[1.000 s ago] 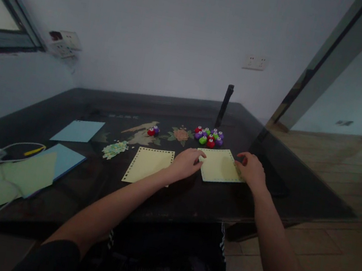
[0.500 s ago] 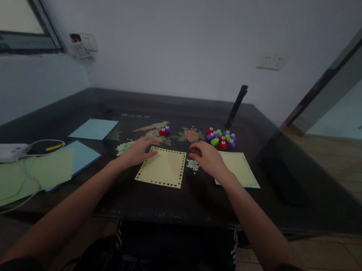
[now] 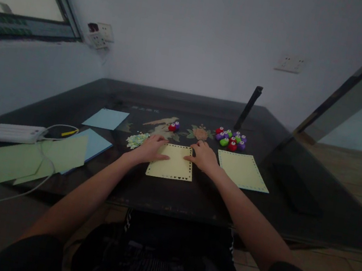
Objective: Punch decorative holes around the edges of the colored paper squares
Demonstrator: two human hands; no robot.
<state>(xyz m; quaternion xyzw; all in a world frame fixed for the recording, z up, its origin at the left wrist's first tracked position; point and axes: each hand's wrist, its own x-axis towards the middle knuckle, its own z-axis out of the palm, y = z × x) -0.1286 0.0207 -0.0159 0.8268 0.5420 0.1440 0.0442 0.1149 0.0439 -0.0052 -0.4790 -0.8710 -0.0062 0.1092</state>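
Note:
A yellow paper square (image 3: 170,166) with punched holes along its border lies flat on the dark table (image 3: 191,197). My left hand (image 3: 151,148) rests on its upper left corner, fingers spread. My right hand (image 3: 204,156) presses the upper right corner. A second yellow punched sheet (image 3: 242,170) lies to the right, untouched. Behind it sits a cluster of small red, purple and green paper punches (image 3: 231,139). Two more punches (image 3: 173,126) stand behind the left hand. A pile of pale green paper bits (image 3: 137,140) lies just left of my left hand.
Blue sheets (image 3: 105,118) and green sheets (image 3: 24,160) lie at the left, beside a white power strip (image 3: 11,132) with a cable. A dark upright post (image 3: 248,108) stands behind the punches. A dark flat object (image 3: 297,189) lies at the right.
Both hands left the right yellow sheet and moved left onto the other yellow sheet, settling on its upper corners. The camera view shifted left as well.

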